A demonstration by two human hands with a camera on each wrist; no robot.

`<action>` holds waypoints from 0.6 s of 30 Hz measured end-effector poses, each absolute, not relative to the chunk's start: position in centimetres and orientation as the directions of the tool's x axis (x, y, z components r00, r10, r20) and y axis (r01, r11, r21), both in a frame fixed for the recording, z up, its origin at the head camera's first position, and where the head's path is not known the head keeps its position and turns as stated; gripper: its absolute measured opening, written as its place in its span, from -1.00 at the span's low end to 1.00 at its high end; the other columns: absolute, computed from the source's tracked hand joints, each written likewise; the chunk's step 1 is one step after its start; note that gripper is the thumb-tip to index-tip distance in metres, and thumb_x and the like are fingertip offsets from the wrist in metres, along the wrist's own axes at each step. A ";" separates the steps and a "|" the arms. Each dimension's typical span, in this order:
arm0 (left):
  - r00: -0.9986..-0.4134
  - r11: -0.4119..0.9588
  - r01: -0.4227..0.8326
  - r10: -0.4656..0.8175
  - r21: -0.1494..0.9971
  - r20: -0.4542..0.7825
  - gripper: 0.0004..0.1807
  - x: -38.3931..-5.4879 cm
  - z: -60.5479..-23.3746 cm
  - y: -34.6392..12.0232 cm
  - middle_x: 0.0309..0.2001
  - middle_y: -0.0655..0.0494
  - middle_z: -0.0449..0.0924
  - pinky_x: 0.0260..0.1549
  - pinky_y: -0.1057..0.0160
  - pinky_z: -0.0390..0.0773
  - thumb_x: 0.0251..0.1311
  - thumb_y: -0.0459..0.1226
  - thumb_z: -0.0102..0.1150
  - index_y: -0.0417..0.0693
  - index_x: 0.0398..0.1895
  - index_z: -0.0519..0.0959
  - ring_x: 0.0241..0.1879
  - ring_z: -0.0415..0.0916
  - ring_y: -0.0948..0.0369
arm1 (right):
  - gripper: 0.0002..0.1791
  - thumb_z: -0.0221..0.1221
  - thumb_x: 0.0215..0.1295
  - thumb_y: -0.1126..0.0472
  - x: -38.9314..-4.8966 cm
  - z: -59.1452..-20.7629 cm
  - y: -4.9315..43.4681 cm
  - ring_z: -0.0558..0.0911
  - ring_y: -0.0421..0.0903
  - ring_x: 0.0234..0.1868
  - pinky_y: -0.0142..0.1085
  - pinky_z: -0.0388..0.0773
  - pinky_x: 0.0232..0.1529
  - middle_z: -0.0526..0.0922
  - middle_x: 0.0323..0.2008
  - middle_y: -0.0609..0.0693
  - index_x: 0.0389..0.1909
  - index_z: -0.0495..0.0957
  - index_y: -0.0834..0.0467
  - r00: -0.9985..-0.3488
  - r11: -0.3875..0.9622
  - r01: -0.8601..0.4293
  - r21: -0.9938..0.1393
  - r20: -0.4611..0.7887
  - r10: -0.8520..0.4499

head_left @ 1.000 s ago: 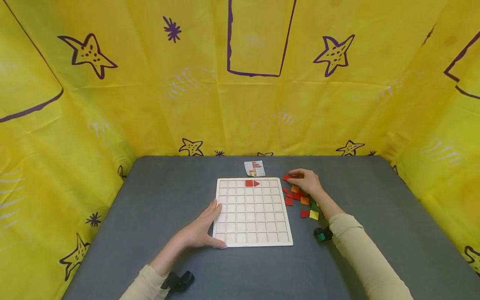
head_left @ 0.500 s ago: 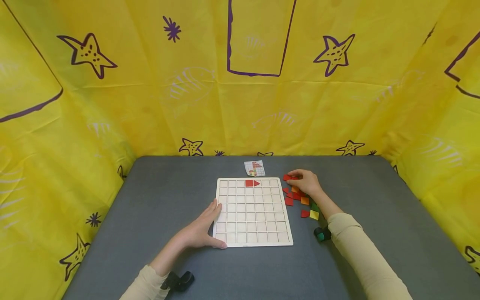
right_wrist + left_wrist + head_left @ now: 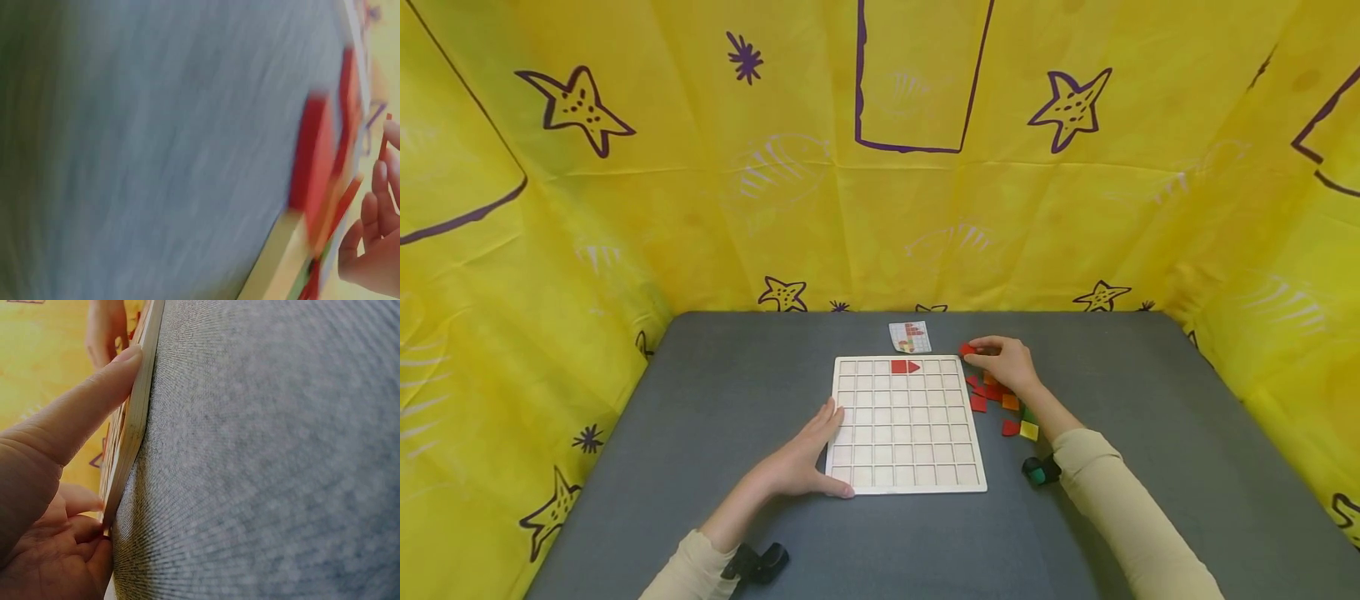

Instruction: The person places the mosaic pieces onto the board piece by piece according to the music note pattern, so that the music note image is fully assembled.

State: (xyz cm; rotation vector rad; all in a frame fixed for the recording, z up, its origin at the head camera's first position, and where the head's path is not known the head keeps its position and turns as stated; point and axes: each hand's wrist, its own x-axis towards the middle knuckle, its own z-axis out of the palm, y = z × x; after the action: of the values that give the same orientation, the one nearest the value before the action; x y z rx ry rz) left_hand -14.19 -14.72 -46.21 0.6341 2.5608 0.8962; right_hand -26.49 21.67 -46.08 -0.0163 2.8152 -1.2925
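Observation:
In the head view, my right hand [image 3: 1009, 364] pinches a red tile [image 3: 967, 350] between thumb and fingers, just past the far right corner of the white grid board [image 3: 910, 432]. The right wrist view shows the pinched tile [image 3: 385, 139] edge-on. Beneath and beside this hand lie loose red, orange, green and yellow tiles [image 3: 1011, 402], some overlapping. My left hand [image 3: 801, 458] rests against the board's left side, thumb straight over its near left corner. A red square tile [image 3: 898, 367] and a red triangle tile [image 3: 913, 367] sit side by side in the board's far row.
A small card [image 3: 910, 337] with a coloured grid pattern lies behind the board. The dark grey table [image 3: 737, 375] is bounded by a yellow patterned cloth [image 3: 820, 208] at the back and sides. A black wrist strap piece [image 3: 1040, 472] hangs by the right sleeve.
My right hand has moved slightly left, away from the loose tiles, carrying the red tile toward the board's far right corner. The left hand and board stay put.

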 end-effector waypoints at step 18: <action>-0.840 0.714 0.279 0.506 0.642 -0.197 0.33 -14.2 -46.3 -14.8 0.51 -0.19 -0.36 0.36 -0.14 -0.04 -0.24 0.10 0.50 -0.24 0.48 -0.12 0.50 -0.35 -0.08 | -0.74 0.40 0.03 0.08 -25.3 -46.7 12.6 0.49 -0.12 -0.27 -0.26 0.41 -0.22 0.72 -0.28 -0.13 -0.21 0.71 -0.02 -0.942 0.663 -0.269 -0.699 0.049 -0.331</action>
State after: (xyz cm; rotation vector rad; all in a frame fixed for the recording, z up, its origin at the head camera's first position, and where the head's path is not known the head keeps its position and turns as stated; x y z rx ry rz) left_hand -14.22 -14.78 -46.27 0.6106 2.5605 0.8759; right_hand -25.27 12.57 -46.71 -0.5047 2.7888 -1.1518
